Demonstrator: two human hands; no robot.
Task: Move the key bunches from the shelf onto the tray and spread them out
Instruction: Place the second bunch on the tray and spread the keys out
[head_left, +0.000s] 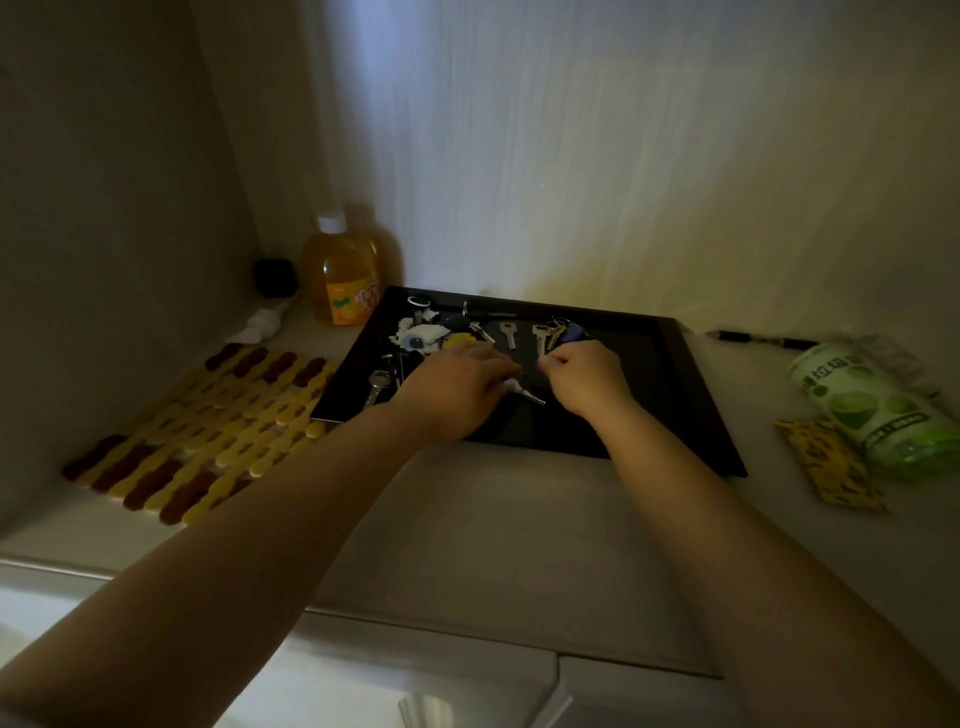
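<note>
Since the key bunches (441, 338) already lie on the black tray (696, 400), mostly its far left, both hands (457, 384) (584, 374) pinch one small bunch (524, 391) mid-tray, so only spreading seems left.

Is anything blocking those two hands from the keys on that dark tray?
Nothing visible. The left hand and right hand are already over the tray, fingers at a key between them.

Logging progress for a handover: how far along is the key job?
Done: key bunches lie on the black tray, none visible on the shelf. In hand: left hand and right hand work a bunch at tray centre. Left: spreading; the tray's right side is bare.
</note>
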